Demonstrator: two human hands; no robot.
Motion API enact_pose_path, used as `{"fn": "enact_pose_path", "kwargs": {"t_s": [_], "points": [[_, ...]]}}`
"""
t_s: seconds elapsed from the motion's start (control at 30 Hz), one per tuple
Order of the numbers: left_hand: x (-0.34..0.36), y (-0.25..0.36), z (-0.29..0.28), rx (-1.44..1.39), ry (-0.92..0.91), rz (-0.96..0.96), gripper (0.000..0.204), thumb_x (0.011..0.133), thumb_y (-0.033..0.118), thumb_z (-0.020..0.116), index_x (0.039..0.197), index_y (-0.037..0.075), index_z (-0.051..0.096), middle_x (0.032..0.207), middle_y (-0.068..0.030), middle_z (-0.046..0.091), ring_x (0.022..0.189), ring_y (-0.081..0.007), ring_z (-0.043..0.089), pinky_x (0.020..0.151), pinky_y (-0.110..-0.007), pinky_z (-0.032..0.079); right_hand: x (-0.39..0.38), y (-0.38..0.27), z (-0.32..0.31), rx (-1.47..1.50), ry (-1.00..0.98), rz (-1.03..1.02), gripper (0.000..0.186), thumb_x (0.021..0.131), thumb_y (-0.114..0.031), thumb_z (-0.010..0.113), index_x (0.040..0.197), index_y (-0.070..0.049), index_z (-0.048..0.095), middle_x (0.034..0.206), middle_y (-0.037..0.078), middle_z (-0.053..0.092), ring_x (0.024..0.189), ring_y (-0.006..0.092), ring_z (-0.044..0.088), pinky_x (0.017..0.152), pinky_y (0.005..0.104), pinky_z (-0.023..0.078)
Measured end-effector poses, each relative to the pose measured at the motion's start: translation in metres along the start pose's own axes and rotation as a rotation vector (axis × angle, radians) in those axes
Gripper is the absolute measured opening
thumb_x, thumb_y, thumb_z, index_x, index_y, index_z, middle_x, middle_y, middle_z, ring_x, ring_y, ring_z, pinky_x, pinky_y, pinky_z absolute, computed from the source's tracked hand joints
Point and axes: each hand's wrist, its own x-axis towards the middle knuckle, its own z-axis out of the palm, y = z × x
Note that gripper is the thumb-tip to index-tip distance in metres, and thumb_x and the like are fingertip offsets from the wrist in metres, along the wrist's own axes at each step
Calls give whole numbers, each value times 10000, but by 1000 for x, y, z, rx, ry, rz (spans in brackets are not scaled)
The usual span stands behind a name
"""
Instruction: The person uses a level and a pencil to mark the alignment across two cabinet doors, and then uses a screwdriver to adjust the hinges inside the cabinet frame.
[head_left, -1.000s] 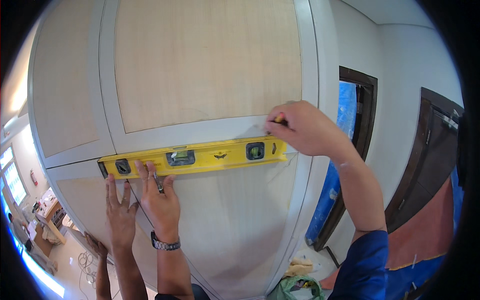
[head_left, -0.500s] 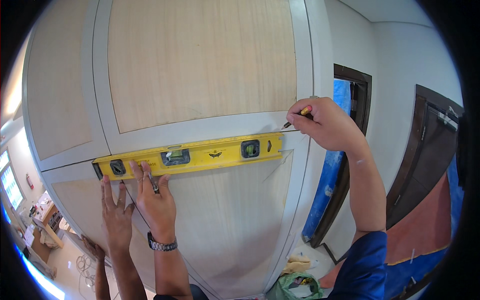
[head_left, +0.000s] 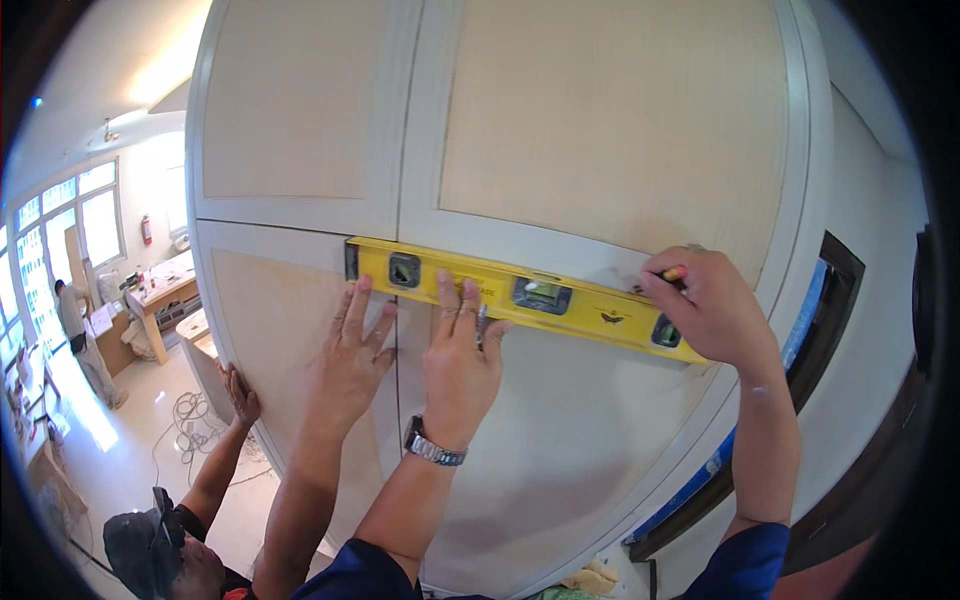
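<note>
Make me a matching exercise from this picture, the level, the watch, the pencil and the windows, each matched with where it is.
Things:
1. level
2. watch
3. pencil
4. windows

Places:
A. far left of the room
B. pinched in the right hand
C. on the wrist of the left hand
D. pressed across the wood panel

Pairs: 1-D, 2-C, 3-B, 4-A

dark blue sleeves, metal wristwatch (head_left: 434,447) on left wrist.
</note>
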Motion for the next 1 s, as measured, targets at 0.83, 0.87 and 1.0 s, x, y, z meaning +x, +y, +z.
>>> {"fn": "enact_pose_path", "kwargs": {"t_s": [0.83,0.87,1.0], "points": [[1,-27,-7,-44,62,138,270,853,65,762,1088,-13,653,1436,-240,537,1088,-362,685,789,-382,601,11,-24,94,-125,253,-444,396,836,-174,768,1198,-100,626,1064,85,690,1012,308,637,903,430,488],[1,-28,-4,-48,59,132,270,853,65,762,1088,-13,653,1436,-240,537,1088,-362,685,789,-382,601,3,-17,97,-128,247,-441,396,836,-174,768,1198,-100,626,1064,85,690,1012,308,637,903,430,488],[-6,-30,-6,12,81,230,215,835,53,763,1009,7,647,1407,-205,576,1068,-344,690,828,-389,589,-18,1,114,-399,295,-527,515,752,-168,821,1216,-123,603,1209,66,658,1115,295,600,934,466,462]]}}
